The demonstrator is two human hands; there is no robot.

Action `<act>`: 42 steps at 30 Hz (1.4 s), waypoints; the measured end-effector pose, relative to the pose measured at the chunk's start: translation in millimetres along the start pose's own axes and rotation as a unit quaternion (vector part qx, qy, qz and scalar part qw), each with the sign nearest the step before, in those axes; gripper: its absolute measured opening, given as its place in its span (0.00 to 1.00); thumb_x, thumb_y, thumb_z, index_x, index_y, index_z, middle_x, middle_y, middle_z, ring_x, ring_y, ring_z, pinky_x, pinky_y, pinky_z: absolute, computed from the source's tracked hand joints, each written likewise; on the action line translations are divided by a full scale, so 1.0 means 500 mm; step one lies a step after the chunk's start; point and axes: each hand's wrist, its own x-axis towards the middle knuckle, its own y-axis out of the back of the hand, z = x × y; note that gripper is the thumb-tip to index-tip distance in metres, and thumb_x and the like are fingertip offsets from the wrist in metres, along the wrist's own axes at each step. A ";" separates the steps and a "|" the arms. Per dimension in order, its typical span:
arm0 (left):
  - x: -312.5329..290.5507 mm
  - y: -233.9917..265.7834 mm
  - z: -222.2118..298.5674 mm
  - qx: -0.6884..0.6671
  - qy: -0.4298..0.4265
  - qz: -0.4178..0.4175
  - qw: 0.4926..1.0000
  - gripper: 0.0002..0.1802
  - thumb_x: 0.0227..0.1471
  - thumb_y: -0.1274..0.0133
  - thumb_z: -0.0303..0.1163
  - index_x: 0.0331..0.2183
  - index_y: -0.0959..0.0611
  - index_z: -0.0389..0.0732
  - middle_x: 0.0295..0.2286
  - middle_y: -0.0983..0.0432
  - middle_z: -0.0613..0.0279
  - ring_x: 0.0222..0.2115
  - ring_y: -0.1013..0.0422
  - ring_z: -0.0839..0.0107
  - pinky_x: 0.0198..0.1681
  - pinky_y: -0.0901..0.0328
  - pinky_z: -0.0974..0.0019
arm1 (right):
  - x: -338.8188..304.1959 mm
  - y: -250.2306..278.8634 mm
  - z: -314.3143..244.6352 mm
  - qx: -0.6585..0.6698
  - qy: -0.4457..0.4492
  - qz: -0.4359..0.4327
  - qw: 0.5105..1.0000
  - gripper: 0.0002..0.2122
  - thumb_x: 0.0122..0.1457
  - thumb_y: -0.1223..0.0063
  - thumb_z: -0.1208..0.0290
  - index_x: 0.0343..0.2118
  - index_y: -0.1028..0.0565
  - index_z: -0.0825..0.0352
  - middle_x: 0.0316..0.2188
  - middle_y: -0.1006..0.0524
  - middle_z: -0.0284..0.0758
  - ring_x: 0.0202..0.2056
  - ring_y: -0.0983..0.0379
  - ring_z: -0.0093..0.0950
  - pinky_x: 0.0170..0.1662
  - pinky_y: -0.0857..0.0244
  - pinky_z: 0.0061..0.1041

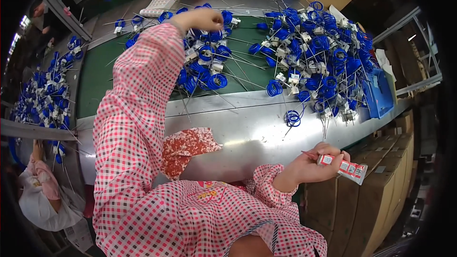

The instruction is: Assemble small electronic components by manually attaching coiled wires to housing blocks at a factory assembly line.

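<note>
Nearest us is one pink, black and white checked smock (138, 147), and beside it one ragged red-and-white speckled sheet (188, 150) on the silvery metal table edge (247, 147). We see one slim red-and-white squeeze tube (352, 170) with a thin red nozzle (310, 154), gripped in our right hand (312, 167) near the table's front edge. The tube's long axis slants across our view: the nozzle points left and slightly up, the flat end right and down, above a stack of brown cardboard boxes (376, 162).

Farther on, one blue wire coil (289, 120) lies apart on the metal. Beyond it we find two heaps of blue coils with white blocks and thin rods, a middle heap (200, 62) and a right heap (319, 47), too tangled to count, and one blue plastic bin (378, 96) at far right. Our left hand (205, 19) has curled fingers over the middle heap; we cannot tell whether it grasps anything. Farther still sits one white gridded tray (162, 4).
</note>
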 end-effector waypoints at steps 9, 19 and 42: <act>-0.015 -0.048 -0.031 0.120 -0.013 -0.031 0.992 0.20 0.36 0.45 0.37 0.35 0.26 0.40 0.34 0.30 0.53 0.37 0.34 0.56 0.38 0.38 0.59 | -0.030 -0.025 -0.024 -0.001 -0.004 -0.013 1.000 0.08 0.51 0.63 0.69 0.28 0.44 0.67 0.09 0.42 0.28 0.10 0.53 0.17 0.14 0.60 0.15; -0.107 0.022 -0.036 0.089 0.047 0.108 0.989 0.20 0.41 0.45 0.43 0.30 0.27 0.35 0.27 0.30 0.52 0.28 0.33 0.59 0.31 0.38 0.63 | -0.046 -0.036 -0.009 0.019 -0.038 -0.034 0.999 0.10 0.52 0.61 0.68 0.34 0.42 0.66 0.11 0.40 0.28 0.12 0.52 0.17 0.16 0.58 0.16; -0.581 -0.238 0.086 0.014 0.167 0.409 0.897 0.11 0.40 0.43 0.27 0.28 0.27 0.36 0.32 0.31 0.54 0.30 0.32 0.64 0.36 0.37 0.67 | -0.057 -0.035 0.019 0.032 -0.067 -0.062 0.995 0.07 0.50 0.63 0.70 0.30 0.42 0.67 0.09 0.40 0.29 0.10 0.53 0.17 0.14 0.61 0.15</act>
